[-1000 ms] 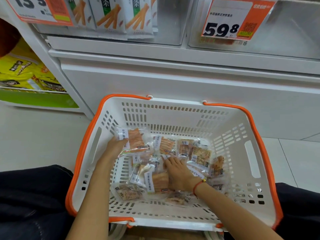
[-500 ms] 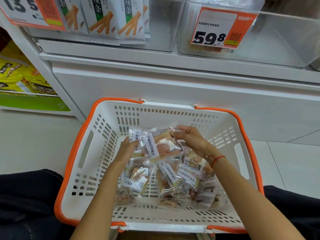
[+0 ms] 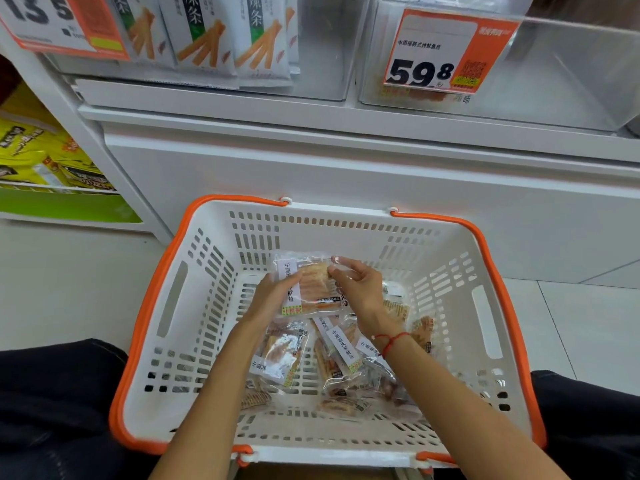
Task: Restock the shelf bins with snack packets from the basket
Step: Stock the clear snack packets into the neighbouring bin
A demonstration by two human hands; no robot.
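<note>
both hands, the left hand (image 3: 273,293) and right hand (image 3: 356,289), have lifted a snack packet (image 3: 311,285) off the pile and now pinch it above the basket (image 3: 485,306), likely ready for the clear shelf bin (image 3: 554,81) above.

We look from one head camera, forward and steeply down, close over the basket (image 3: 485,393) below the shelf (image 3: 311,123).

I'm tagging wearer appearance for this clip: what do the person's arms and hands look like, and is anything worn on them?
Both forearms are bare, with no sleeves, gloves, watch or rings visible. The left hand is unadorned. The right hand has a thin red string bracelet tied around its wrist, with a short loose end hanging. Dark trousers show at the lower corners of the frame.
</note>
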